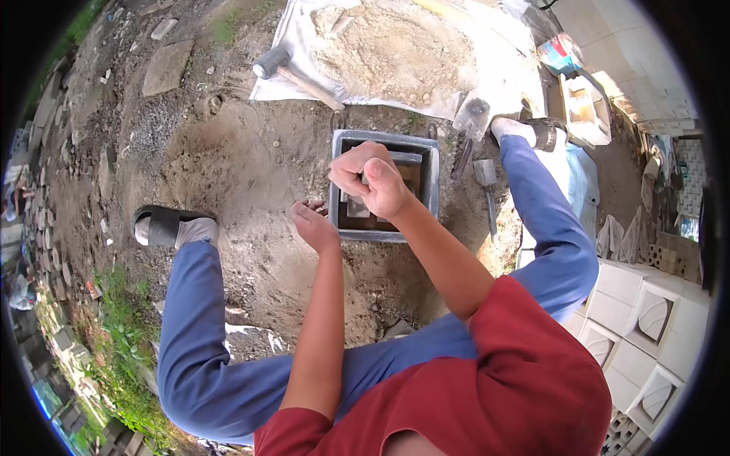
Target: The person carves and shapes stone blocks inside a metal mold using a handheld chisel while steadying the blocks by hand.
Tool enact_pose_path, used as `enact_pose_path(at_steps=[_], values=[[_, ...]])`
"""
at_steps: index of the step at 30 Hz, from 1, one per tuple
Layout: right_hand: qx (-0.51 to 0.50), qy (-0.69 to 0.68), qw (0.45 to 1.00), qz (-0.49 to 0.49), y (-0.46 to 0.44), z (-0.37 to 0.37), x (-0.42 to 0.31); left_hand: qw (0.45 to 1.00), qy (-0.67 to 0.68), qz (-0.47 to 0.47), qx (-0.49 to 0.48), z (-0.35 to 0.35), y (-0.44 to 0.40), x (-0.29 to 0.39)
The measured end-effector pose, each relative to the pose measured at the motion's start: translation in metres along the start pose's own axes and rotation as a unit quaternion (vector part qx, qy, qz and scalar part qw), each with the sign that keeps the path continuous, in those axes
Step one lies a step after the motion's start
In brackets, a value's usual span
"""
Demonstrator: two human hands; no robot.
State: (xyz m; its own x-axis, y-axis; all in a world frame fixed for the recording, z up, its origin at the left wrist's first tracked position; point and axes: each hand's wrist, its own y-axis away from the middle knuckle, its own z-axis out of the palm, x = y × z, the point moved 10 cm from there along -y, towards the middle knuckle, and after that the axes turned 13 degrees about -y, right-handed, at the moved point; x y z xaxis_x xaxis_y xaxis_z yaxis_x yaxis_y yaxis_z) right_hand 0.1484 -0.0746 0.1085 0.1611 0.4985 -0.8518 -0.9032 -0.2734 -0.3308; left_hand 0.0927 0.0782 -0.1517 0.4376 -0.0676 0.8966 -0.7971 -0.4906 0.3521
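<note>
A square grey mould box (pixel 386 138) with thick walls sits on the dirt between my feet, with a smaller frame inside it. Over its opening is my right hand (pixel 371 179), closed in a fist with the thumb on top. A greyish block (pixel 357 207) shows just beneath that fist; whether the hand grips it or a handle is hidden. My left hand (pixel 313 220) is low beside the box's left wall, fingers loosely bent and a little apart, with nothing visible in them. Contact with the wall cannot be made out.
A mallet (pixel 310 85) lies at the edge of a white sheet (pixel 293 45) heaped with sandy material (pixel 395 53). Right of the box lie a trowel (pixel 473 114) and a flat-bladed tool (pixel 487 178). Pale blocks (pixel 639 311) are stacked at the right.
</note>
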Motion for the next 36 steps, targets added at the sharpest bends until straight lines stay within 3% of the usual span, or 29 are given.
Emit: enact_pose_path(at_steps=[3,8,12,14,18,20,22,24,26,28,30,32,34,36], values=[[-0.01,0.019,0.999,0.033,0.002,-0.009,0.032,1.0,-0.017,0.026,0.002,-0.001,0.005,0.013],[0.03,-0.019,0.999,0.015,-0.015,-0.008,-0.005,0.996,-0.076,0.036,0.032,-0.006,0.006,0.03],[0.022,0.018,0.999,0.042,-0.015,-0.022,0.034,0.993,-0.109,0.036,0.035,-0.006,0.005,0.026],[0.022,0.034,0.998,0.056,-0.025,-0.015,0.025,0.978,-0.195,0.07,0.03,-0.005,0.007,0.032],[0.022,-0.02,0.999,0.028,-0.029,-0.023,0.013,0.979,-0.189,0.056,0.042,-0.009,0.009,0.027],[-0.013,0.07,0.997,0.022,-0.027,-0.021,0.037,0.973,-0.214,0.076,0.044,-0.009,0.009,0.036],[-0.007,0.066,0.997,0.03,-0.037,-0.023,0.032,0.971,-0.219,0.08,0.048,-0.006,0.005,0.043],[0.044,-0.003,0.998,0.05,-0.044,-0.032,0.018,0.968,-0.236,0.078,0.042,-0.008,0.009,0.038],[0.019,-0.024,0.999,0.02,-0.045,-0.032,0.003,0.976,-0.207,0.061,0.041,-0.009,0.011,0.036],[0.013,0.032,0.999,0.008,-0.034,-0.047,0.047,0.971,-0.229,0.062,0.037,-0.014,0.016,0.037],[-0.022,0.027,0.999,0.028,-0.044,-0.042,0.046,0.969,-0.231,0.066,0.048,-0.009,0.008,0.044],[0.05,-0.003,0.997,0.061,-0.05,-0.047,0.032,0.957,-0.27,0.098,0.037,-0.008,0.009,0.041],[0.043,-0.059,0.997,0.007,-0.054,-0.041,0.004,0.967,-0.241,0.075,0.037,-0.003,0.001,0.04],[0.045,-0.006,0.999,0.026,-0.047,-0.049,0.028,0.968,-0.24,0.065,0.039,-0.01,0.009,0.037]])
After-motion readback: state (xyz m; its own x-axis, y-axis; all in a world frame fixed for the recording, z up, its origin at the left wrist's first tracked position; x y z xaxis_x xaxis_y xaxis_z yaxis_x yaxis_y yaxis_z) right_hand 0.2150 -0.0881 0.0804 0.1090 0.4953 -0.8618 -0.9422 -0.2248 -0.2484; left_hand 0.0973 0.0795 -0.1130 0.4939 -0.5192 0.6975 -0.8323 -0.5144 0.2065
